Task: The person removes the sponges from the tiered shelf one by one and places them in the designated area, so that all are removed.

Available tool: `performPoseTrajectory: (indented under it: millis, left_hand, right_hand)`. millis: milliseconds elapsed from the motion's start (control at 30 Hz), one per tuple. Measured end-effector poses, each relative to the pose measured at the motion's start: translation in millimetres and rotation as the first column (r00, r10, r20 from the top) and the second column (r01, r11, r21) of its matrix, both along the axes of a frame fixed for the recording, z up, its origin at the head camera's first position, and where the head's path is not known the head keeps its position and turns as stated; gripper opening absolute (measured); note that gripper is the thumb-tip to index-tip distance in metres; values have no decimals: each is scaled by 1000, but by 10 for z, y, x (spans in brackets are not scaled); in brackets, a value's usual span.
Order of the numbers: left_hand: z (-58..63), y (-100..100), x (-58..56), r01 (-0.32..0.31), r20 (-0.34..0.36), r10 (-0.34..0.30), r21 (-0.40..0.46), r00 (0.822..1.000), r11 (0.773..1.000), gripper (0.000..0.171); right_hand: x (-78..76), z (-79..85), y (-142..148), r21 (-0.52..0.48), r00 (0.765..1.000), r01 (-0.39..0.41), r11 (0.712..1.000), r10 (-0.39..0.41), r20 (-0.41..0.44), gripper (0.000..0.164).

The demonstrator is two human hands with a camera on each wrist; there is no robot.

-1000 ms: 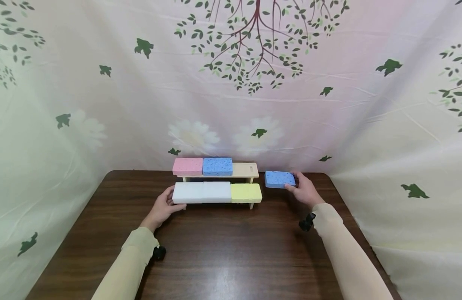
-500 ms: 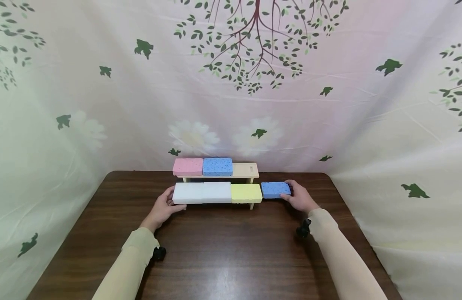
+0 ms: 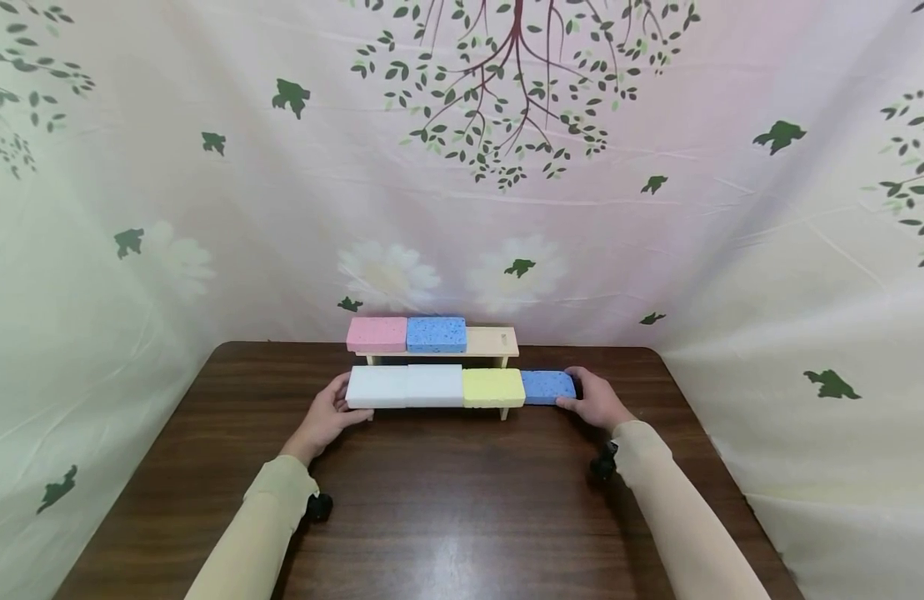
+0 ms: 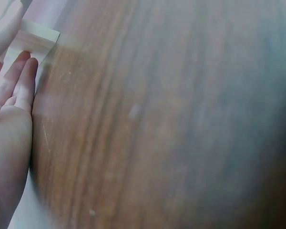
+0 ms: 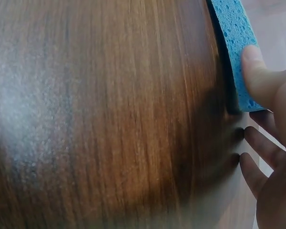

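A blue sponge [image 3: 547, 387] is held by its right end in my right hand [image 3: 595, 402], thumb along the front edge. Its left end meets a yellow sponge [image 3: 493, 388]; whether they touch cannot be told. The right wrist view shows my thumb pressed on the porous blue side and the other fingers partly below it. My left hand [image 3: 327, 419] holds the left end of the front wooden stand [image 4: 40, 36], beside a white sponge [image 3: 377, 387]. A second white sponge [image 3: 435, 386] lies between that one and the yellow sponge, all in one row on this stand.
Behind stands another wooden stand [image 3: 493, 340], bearing a pink sponge [image 3: 377, 334] and a second blue sponge [image 3: 436, 334] side by side; its right part shows bare wood. The dark wooden table [image 3: 447, 500] backs onto a patterned cloth [image 3: 447, 217].
My right hand has brought the blue sponge left and toward me, from behind and right of the yellow sponge to its right end. The left hand stays at the front stand.
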State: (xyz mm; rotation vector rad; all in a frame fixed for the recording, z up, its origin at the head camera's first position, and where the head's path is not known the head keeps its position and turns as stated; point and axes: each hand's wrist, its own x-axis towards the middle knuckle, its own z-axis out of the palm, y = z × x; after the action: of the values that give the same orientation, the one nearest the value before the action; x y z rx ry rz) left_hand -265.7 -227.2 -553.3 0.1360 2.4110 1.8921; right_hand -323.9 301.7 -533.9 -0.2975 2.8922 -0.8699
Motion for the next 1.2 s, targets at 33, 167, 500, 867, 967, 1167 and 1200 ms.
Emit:
performPoseTrajectory:
  millis: [33, 167, 500, 867, 967, 1167, 1200]
  left_hand:
    - [-39, -10, -18, 0, -4, 0, -3, 1000, 1000, 89]
    - [-133, -38, -52, -1, -13, 1, -9, 1000, 1000, 91]
    - [-123, -43, -44, -1, -10, 1, 3, 1000, 1000, 92]
    - [-129, -51, -55, 7, -15, -7, -11, 1000, 1000, 91]
    - [-129, -49, -61, 1, -17, -1, -6, 1000, 1000, 91]
    - [-126, -49, -54, 1, -15, -2, -10, 1000, 1000, 92]
    - [-125, -49, -51, 3, -14, -3, -13, 1000, 1000, 92]
  right_hand:
    - [6, 1, -2, 4, 1000, -1, 1000, 1, 1, 73]
    - [12, -1, -6, 20, 1000, -5, 1000, 5, 0, 73]
    - [-20, -16, 5, 25, 1000, -10, 1000, 10, -6, 75]
    - [-23, 86, -17, -10, 1000, -15, 1000, 15, 8, 86]
    - [-27, 122, -36, -36, 1000, -10, 999, 10, -1, 84]
    - [-28, 194, -104, -64, 1000, -19, 998, 19, -11, 83]
    - [-28, 209, -118, -68, 1000, -25, 997, 24, -15, 82]
